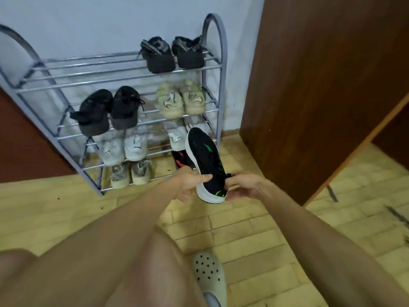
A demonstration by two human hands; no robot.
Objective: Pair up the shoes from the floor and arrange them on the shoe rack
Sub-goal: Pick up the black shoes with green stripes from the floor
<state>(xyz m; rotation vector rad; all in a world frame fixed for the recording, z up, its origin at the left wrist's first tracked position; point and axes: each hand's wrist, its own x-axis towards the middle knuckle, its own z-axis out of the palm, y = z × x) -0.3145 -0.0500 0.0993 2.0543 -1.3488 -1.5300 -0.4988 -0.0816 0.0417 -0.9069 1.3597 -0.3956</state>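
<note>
Both hands, left hand (191, 185) and right hand (244, 186), grip the heel of the black sneaker (207, 165) just before the shoe rack (218, 69). It should slide toe-first onto the bottom shelf beside its partly hidden mate (180, 159).

Hiding most of a black shoe with red marks (180, 159) at the rack's (212, 69) five o'clock corner behind the raised black-and-green sneaker (207, 162). Cutting off the rack's left arch at nine o'clock. Blurring the bare knee at seven o'clock.
</note>
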